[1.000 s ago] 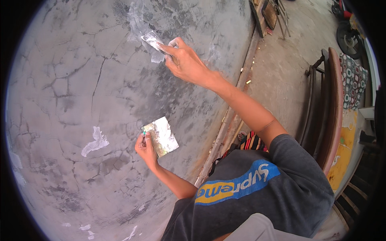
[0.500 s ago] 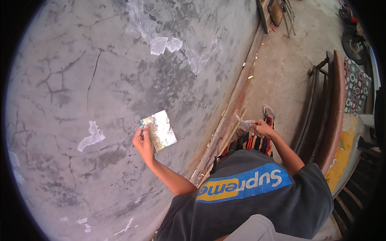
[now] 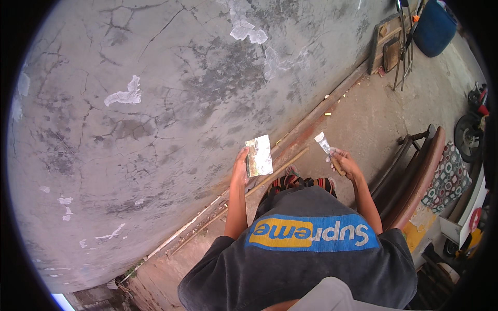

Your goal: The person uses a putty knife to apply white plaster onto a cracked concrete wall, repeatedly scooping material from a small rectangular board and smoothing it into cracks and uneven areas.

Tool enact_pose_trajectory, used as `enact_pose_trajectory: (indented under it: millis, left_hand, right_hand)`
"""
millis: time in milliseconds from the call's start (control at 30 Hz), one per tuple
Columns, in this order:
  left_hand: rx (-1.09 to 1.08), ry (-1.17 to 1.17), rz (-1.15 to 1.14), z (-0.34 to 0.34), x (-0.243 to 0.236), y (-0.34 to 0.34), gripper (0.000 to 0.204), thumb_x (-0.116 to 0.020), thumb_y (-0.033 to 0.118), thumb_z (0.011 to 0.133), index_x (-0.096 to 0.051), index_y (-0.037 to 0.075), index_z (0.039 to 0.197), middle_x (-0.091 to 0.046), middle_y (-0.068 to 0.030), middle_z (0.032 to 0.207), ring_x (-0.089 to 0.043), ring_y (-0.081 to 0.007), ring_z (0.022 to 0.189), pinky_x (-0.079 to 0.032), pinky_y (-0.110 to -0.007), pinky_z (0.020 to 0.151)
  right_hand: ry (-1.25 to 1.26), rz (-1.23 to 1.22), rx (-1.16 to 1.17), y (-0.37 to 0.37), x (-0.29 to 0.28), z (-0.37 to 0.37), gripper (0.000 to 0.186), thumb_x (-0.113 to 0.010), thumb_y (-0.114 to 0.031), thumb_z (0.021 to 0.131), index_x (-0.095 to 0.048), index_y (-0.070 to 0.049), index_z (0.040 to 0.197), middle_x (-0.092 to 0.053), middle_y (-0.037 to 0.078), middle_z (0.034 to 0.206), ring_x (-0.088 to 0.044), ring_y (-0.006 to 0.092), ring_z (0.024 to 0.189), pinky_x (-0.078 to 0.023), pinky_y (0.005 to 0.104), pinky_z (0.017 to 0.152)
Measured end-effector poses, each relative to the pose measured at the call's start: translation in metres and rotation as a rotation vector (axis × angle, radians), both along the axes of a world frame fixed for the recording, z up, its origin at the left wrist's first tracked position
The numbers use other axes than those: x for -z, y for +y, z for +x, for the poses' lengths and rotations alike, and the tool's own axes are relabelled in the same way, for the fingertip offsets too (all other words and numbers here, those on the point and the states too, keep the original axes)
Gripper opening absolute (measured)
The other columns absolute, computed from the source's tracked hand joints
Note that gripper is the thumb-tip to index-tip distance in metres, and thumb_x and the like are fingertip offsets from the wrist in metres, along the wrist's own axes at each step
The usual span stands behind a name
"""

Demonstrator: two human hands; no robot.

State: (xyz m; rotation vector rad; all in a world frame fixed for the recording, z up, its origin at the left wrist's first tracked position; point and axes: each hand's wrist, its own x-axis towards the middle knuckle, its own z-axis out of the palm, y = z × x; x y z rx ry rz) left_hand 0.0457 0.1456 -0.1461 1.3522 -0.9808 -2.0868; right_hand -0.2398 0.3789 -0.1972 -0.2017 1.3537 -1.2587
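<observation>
My left hand [image 3: 240,167] grips the edge of a small rectangular board [image 3: 260,156] that carries white paste on its face. It is held out in front of the wall, apart from it as far as I can see. In my right hand [image 3: 347,163] is a putty knife [image 3: 324,143] with a wooden handle and a white-smeared blade pointing up and to the left. The knife and board are apart. To the left rises a grey cracked wall [image 3: 171,119] with dark stains and white filler patches [image 3: 125,94].
A wooden bench [image 3: 417,179] with a patterned cushion [image 3: 447,176] stands on my right. Wooden poles [image 3: 282,168] lie along the wall's foot. Farther off are a blue barrel [image 3: 434,28], leaning boards [image 3: 388,46] and a motorbike [image 3: 469,137].
My view has turned and shifted. The board has moved right, away from the wall, nearer the putty knife. The knife is raised and its wooden handle now shows.
</observation>
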Motion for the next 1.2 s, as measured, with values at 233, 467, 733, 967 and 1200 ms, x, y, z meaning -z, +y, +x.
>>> enact_pose_trajectory:
  millis: [233, 467, 733, 967, 1200]
  left_hand:
    - [-0.059, 0.068, 0.239, -0.029, 0.031, 0.098, 0.044, -0.044, 0.034, 0.098, -0.048, 0.003, 0.128, -0.060, -0.0121, 0.119, -0.061, -0.0236, 0.105, -0.049, -0.040, 0.091]
    - [-0.016, 0.219, 0.193, -0.083, 0.035, 0.161, 0.039, -0.042, 0.030, 0.099, -0.046, 0.002, 0.127, -0.060, -0.0120, 0.118, -0.062, -0.0220, 0.103, -0.051, -0.037, 0.089]
    - [-0.045, 0.264, 0.211, -0.104, 0.005, 0.206, 0.040, -0.043, 0.024, 0.094, -0.046, 0.002, 0.127, -0.060, -0.0131, 0.117, -0.062, -0.0232, 0.104, -0.051, -0.037, 0.089]
    - [-0.004, 0.248, 0.248, -0.100, 0.033, 0.216, 0.043, -0.043, 0.029, 0.093, -0.052, -0.002, 0.121, -0.064, -0.0147, 0.112, -0.064, -0.0239, 0.098, -0.050, -0.036, 0.088]
    - [0.094, 0.406, 0.284, -0.116, 0.020, 0.213, 0.044, -0.043, 0.029, 0.092, -0.052, -0.002, 0.122, -0.063, -0.0150, 0.114, -0.063, -0.0245, 0.101, -0.049, -0.037, 0.092]
  right_hand:
    - [0.033, 0.016, -0.032, 0.063, -0.005, -0.040, 0.019, -0.049, -0.019, 0.095, -0.058, -0.003, 0.099, -0.061, 0.006, 0.071, -0.049, 0.0093, 0.043, -0.040, 0.0235, 0.039]
    - [0.119, 0.058, 0.104, 0.131, -0.006, -0.057, 0.020, -0.045, -0.022, 0.096, -0.054, -0.005, 0.095, -0.057, 0.004, 0.067, -0.049, 0.0111, 0.042, -0.040, 0.0253, 0.038]
    - [0.127, -0.043, 0.215, 0.148, 0.005, -0.071, 0.022, -0.045, -0.026, 0.096, -0.054, -0.006, 0.093, -0.053, 0.003, 0.065, -0.047, 0.0129, 0.041, -0.039, 0.0263, 0.038]
    - [0.255, 0.072, 0.160, 0.157, -0.010, -0.055, 0.013, -0.052, -0.014, 0.091, -0.055, -0.005, 0.100, -0.049, 0.000, 0.062, -0.046, 0.0106, 0.042, -0.036, 0.0258, 0.037]
    - [0.878, 0.107, 0.281, 0.204, 0.037, -0.046, 0.013, -0.054, -0.010, 0.087, -0.051, -0.003, 0.097, -0.051, 0.010, 0.061, -0.053, 0.0261, 0.050, -0.042, 0.0384, 0.048]
